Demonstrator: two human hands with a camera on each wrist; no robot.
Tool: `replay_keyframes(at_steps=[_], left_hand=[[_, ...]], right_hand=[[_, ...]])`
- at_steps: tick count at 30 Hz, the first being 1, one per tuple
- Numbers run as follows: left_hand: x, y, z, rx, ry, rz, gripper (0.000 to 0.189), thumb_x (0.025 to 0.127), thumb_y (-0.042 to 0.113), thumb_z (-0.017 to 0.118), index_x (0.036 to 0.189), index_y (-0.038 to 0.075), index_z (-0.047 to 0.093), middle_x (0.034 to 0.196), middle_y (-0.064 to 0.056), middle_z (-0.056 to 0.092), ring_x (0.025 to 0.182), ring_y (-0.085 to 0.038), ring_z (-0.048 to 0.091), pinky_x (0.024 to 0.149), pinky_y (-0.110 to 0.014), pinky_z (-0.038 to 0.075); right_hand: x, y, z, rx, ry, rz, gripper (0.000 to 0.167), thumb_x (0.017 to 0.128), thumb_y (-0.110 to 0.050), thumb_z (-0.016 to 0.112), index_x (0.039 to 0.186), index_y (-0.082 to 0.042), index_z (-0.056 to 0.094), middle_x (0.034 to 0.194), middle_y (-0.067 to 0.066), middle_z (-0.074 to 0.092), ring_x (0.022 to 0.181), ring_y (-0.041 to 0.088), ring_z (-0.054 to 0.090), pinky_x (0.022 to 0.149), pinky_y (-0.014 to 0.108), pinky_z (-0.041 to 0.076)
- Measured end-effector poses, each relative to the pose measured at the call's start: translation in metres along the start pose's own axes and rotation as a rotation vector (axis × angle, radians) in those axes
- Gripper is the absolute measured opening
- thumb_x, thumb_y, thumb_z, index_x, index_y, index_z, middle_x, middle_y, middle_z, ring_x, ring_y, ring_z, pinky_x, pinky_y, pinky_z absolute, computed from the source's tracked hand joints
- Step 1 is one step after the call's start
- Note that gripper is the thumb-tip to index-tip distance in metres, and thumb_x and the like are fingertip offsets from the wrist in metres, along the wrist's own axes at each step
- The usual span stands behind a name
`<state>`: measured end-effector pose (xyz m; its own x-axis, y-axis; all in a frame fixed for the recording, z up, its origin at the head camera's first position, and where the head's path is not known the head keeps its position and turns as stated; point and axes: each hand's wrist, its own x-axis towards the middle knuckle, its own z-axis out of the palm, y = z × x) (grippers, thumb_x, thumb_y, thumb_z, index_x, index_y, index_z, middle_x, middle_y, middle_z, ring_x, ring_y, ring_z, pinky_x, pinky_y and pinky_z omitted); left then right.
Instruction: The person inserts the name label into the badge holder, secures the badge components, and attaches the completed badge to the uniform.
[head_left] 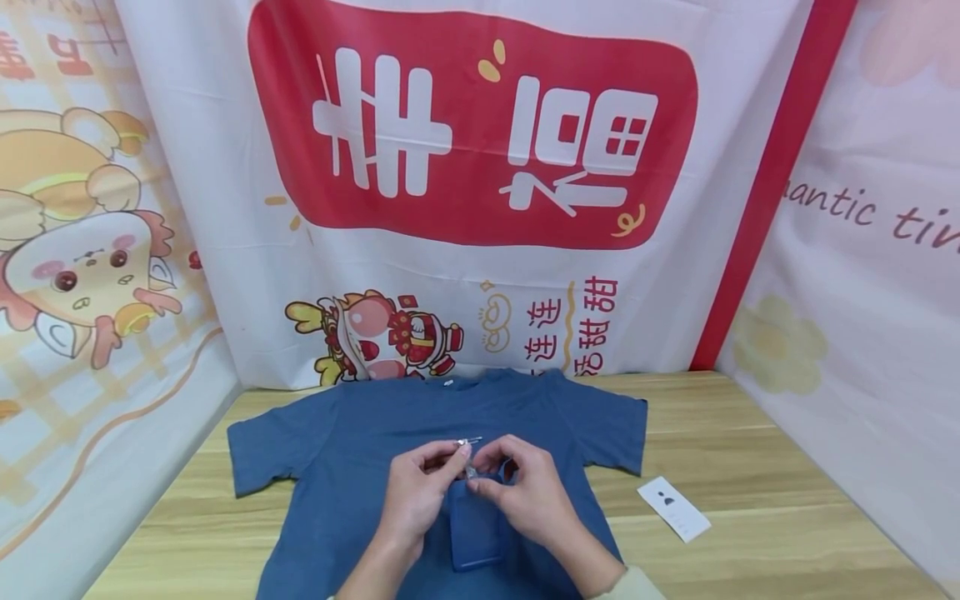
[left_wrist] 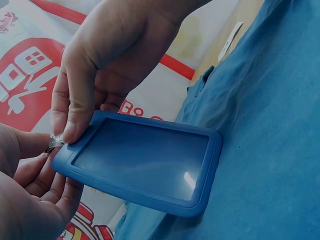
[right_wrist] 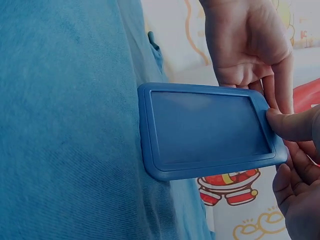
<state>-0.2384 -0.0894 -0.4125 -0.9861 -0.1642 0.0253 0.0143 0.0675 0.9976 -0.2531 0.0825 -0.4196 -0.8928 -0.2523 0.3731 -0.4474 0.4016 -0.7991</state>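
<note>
A blue badge holder (head_left: 476,529) with a clear window hangs over a spread blue T-shirt (head_left: 360,467). Above its top edge is a small metal clip (head_left: 469,441) with a clear strap (head_left: 471,472). My left hand (head_left: 418,487) pinches the clip between thumb and fingers. With thumb and forefinger my right hand (head_left: 531,493) pinches the strap at the top of the holder. Both wrist views show the holder's window (left_wrist: 145,157) with only blue behind it. In the right wrist view the holder's far end (right_wrist: 146,130) overlaps the shirt, and fingers hide the clip.
A white card (head_left: 673,508) with a small dark figure printed on it lies on the wooden table (head_left: 757,492), right of the shirt. Printed cloth (head_left: 472,258) hangs behind the table and along both sides.
</note>
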Motion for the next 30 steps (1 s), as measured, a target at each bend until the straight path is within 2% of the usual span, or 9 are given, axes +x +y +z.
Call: replay_keyframes(at_steps=[5,10,19,25,30], left_hand=[[0.0001,-0.0008,0.0021,0.006,0.015,0.007,0.026,0.101,0.026,0.079,0.114,0.003,0.082,0.11,-0.008,0.081,0.089,-0.01,0.071,0.075,-0.021,0.058],[0.0022,-0.0015,0.0005,-0.011,0.016,-0.017,0.027,0.1,0.025,0.08,0.113,0.002,0.082,0.107,-0.007,0.081,0.088,-0.01,0.069,0.075,-0.022,0.058],[0.0034,-0.0012,-0.0015,-0.042,-0.006,-0.035,0.026,0.1,0.024,0.079,0.112,0.0,0.082,0.101,-0.003,0.08,0.086,-0.01,0.069,0.077,-0.025,0.059],[0.0047,-0.0001,-0.0038,-0.04,-0.019,-0.066,0.029,0.1,0.027,0.08,0.111,0.001,0.082,0.098,-0.001,0.08,0.085,-0.01,0.069,0.076,-0.025,0.059],[0.0072,0.0001,-0.0076,-0.039,-0.039,-0.108,0.032,0.099,0.031,0.081,0.114,0.003,0.082,0.1,-0.001,0.081,0.084,-0.01,0.071,0.075,-0.028,0.057]], right_hand=[[0.0001,-0.0009,0.0003,-0.003,-0.006,-0.004,0.019,0.089,-0.013,0.089,0.098,-0.023,0.077,0.094,-0.01,0.073,0.086,0.007,0.065,0.08,0.034,0.059],[-0.0008,-0.0024,0.0012,0.005,-0.01,-0.004,0.018,0.089,-0.011,0.088,0.098,-0.023,0.077,0.094,-0.009,0.073,0.086,0.007,0.066,0.082,0.038,0.061],[-0.0009,-0.0011,0.0028,0.021,-0.01,-0.001,0.017,0.09,-0.011,0.088,0.097,-0.022,0.077,0.092,-0.009,0.073,0.085,0.006,0.065,0.081,0.038,0.061],[-0.0014,-0.0015,0.0032,0.034,-0.039,0.026,0.013,0.094,-0.013,0.085,0.1,-0.02,0.075,0.094,-0.007,0.073,0.085,0.008,0.064,0.078,0.028,0.057],[-0.0006,-0.0007,0.0021,0.053,-0.07,0.059,0.009,0.098,-0.018,0.082,0.102,-0.02,0.074,0.096,-0.006,0.073,0.087,0.01,0.064,0.076,0.026,0.054]])
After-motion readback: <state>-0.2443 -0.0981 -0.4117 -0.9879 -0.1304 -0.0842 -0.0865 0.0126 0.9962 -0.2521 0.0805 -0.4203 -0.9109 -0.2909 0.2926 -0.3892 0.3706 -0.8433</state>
